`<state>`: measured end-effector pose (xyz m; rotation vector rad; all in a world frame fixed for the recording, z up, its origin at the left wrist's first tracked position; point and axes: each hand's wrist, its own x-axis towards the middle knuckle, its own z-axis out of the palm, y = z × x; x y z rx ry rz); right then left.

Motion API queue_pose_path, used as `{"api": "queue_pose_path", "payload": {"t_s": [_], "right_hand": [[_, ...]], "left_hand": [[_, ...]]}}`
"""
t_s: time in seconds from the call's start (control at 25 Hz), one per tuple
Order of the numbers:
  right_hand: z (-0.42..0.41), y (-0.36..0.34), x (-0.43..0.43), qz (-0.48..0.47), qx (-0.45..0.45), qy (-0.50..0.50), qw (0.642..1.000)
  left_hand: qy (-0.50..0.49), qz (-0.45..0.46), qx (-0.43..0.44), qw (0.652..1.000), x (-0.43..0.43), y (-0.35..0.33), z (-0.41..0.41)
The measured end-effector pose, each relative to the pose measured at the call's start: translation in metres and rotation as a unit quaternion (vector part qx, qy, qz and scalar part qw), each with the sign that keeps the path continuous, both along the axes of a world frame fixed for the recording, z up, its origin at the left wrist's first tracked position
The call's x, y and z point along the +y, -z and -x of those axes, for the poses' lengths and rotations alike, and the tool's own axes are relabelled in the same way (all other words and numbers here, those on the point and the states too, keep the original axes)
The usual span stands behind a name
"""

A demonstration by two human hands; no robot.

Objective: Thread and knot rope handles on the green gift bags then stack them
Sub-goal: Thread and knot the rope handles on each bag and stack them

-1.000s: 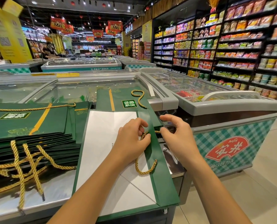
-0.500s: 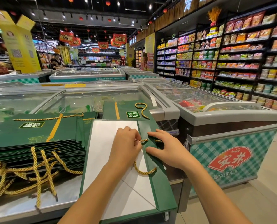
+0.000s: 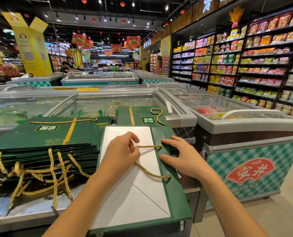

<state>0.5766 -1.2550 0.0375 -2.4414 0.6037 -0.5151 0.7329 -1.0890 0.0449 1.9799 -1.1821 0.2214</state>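
Fingers (image 3: 132, 136) of the left hand (image 3: 120, 151) pinch the gold rope (image 3: 150, 146), which runs rightward into the green gift bag (image 3: 168, 185) flap, pressed flat by the straight-fingered right hand (image 3: 183, 156).

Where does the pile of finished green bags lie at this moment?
In the head view the pile of green bags lies at the left on the freezer top, directly beside the flat bag that shows its white inside.
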Motion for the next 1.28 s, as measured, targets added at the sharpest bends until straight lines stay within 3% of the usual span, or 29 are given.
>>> {"api": "queue_pose_path", "payload": {"t_s": [0.08, 0.28, 0.44, 0.6, 0.76, 0.88, 1.04, 1.12, 1.28], "right_hand": [[0.0, 0.0, 0.0, 0.001, -0.001, 0.002, 1.0], [0.0, 0.0, 0.002, -0.001, 0.004, 0.002, 1.0], [0.001, 0.002, 0.006, 0.0, -0.021, 0.01, 1.0], [-0.002, 0.011, 0.01, 0.02, -0.101, 0.132, 0.986], [-0.001, 0.012, 0.023, 0.073, -0.011, 0.158, 0.985], [0.012, 0.005, 0.035, -0.062, -0.103, 0.131, 0.984], [0.026, -0.021, 0.06, -0.294, -0.243, 0.067, 0.922], [0.031, -0.045, 0.076, -0.343, -0.282, 0.037, 0.895], [0.03, -0.09, 0.1, -0.353, -0.318, -0.001, 0.88]], "left_hand": [[-0.026, -0.023, -0.03, 0.999, 0.01, 0.004, -0.002], [0.031, 0.07, 0.097, 0.992, 0.022, 0.002, -0.007], [0.039, 0.125, 0.14, 0.981, 0.022, 0.008, -0.005], [0.018, 0.134, 0.135, 0.982, 0.017, 0.014, 0.0], [0.007, 0.136, 0.102, 0.985, 0.016, 0.012, 0.006], [0.005, 0.122, 0.053, 0.991, 0.018, 0.012, 0.009], [0.015, 0.122, 0.01, 0.992, 0.025, -0.005, 0.018], [0.028, 0.12, 0.003, 0.992, 0.033, -0.018, 0.026], [0.089, 0.09, 0.089, 0.988, 0.05, -0.052, 0.045]]}}
